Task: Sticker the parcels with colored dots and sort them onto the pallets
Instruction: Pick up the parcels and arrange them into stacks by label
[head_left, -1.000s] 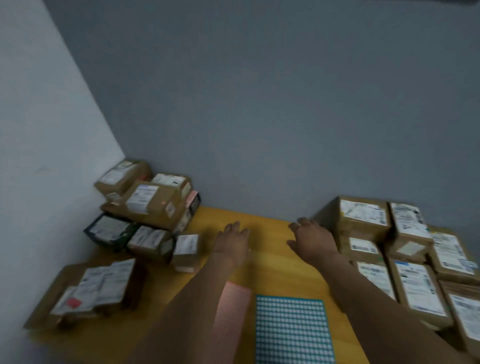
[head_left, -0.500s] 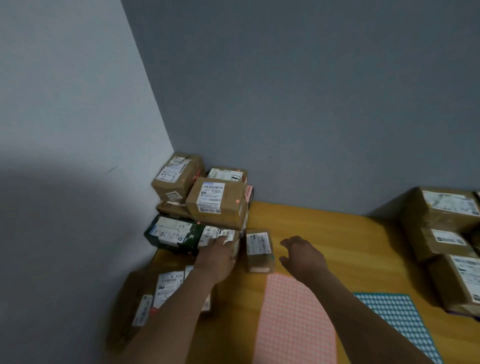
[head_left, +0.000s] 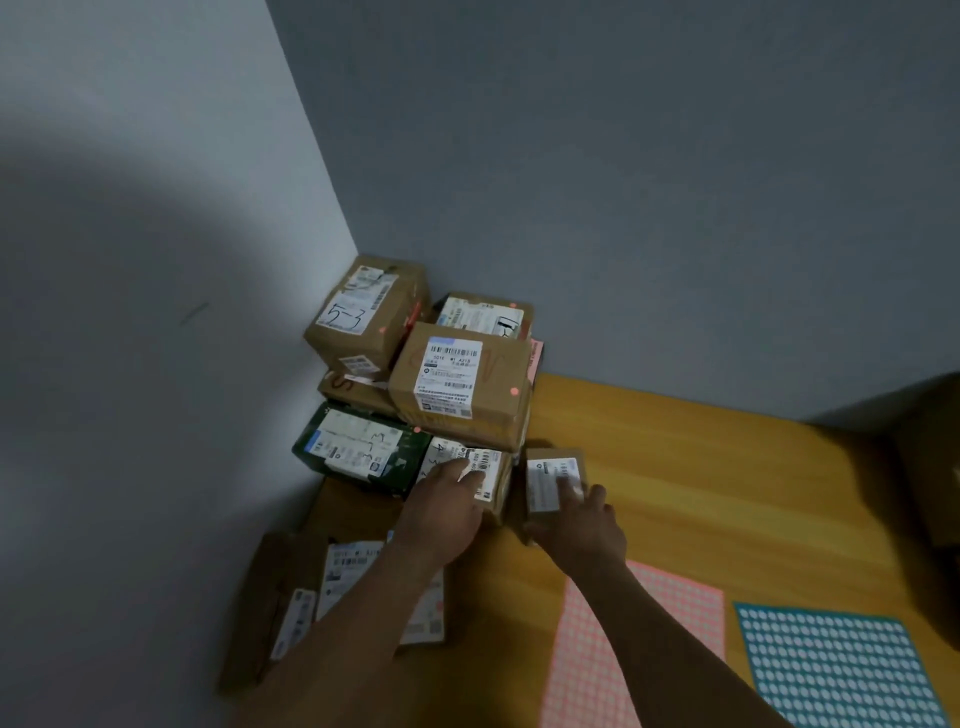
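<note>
Small parcel (head_left: 553, 483): a little brown cardboard box on the table, just right of the corner stack. Its long axis runs away from the person toward the back wall, and its white label faces up.
Right hand (head_left: 582, 530): reaches in from the lower right with the arm stretched forward. The fingers lie over the near end of the small parcel's label and the thumb sits against its near left edge, so the hand grips the box.
Left hand (head_left: 447, 512): palm down with fingers fairly straight, resting flat on the labelled low parcel (head_left: 491, 467) at the foot of the stack; it presses and does not grasp.
Hands together: close side by side, not touching, one on each box.
Corner stack: rectangular cardboard boxes piled against the two walls. The top front box (head_left: 457, 379) carries a barcode label and a pink dot, and a dark green box (head_left: 358, 447) lies below to the left.
Flat parcel (head_left: 291, 597): lies near the left forearm, partly hidden by it.
Table (head_left: 701, 467): smooth yellow wood.
Pink sticker sheet (head_left: 639, 639): flat paper printed with a grid of dots, lying under the right forearm.
Teal sticker sheet (head_left: 836, 670): a similar dotted sheet, beside it on the right.
</note>
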